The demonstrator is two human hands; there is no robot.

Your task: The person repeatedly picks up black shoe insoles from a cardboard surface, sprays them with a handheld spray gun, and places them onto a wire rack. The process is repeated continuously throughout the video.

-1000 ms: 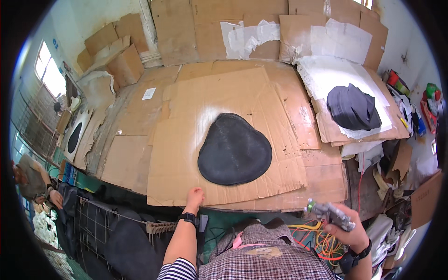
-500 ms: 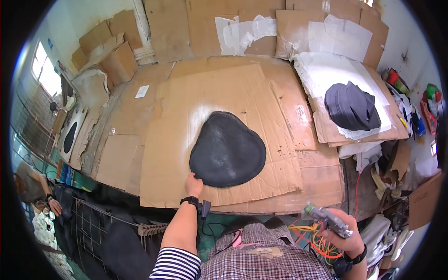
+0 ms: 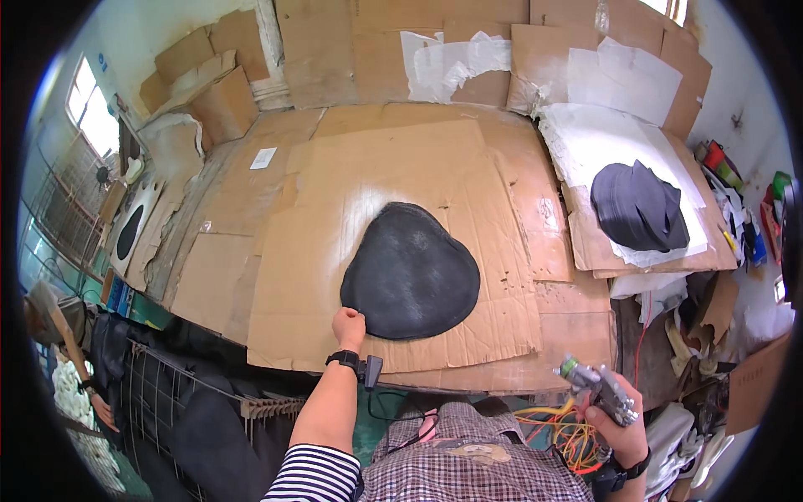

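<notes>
A black, rounded three-cornered piece (image 3: 411, 276), flat and slightly shiny like coated fabric or leather, lies on a cardboard sheet (image 3: 293, 276) in front of me. Its lower left edge is pinched in my left hand (image 3: 349, 325), with the fingers closed. My right hand (image 3: 621, 427) is wrapped round a metal spray gun (image 3: 598, 390) with a green ring, held off the table's near right edge. The gun's front end points up and to the left, apart from the black piece.
At the right, a stack of black pieces (image 3: 637, 205) rests on a white-covered board (image 3: 577, 146). Yellow and orange hoses (image 3: 556, 435) hang below the gun. A wire rack (image 3: 167, 402) with dark pieces stands lower left, near another person's arm (image 3: 77, 360). Cardboard panels (image 3: 468, 88) line the back.
My view has shifted slightly. The spray gun has turned a little in my right hand. My left hand keeps its pinch on the black piece's edge. The other person's hand has moved down.
</notes>
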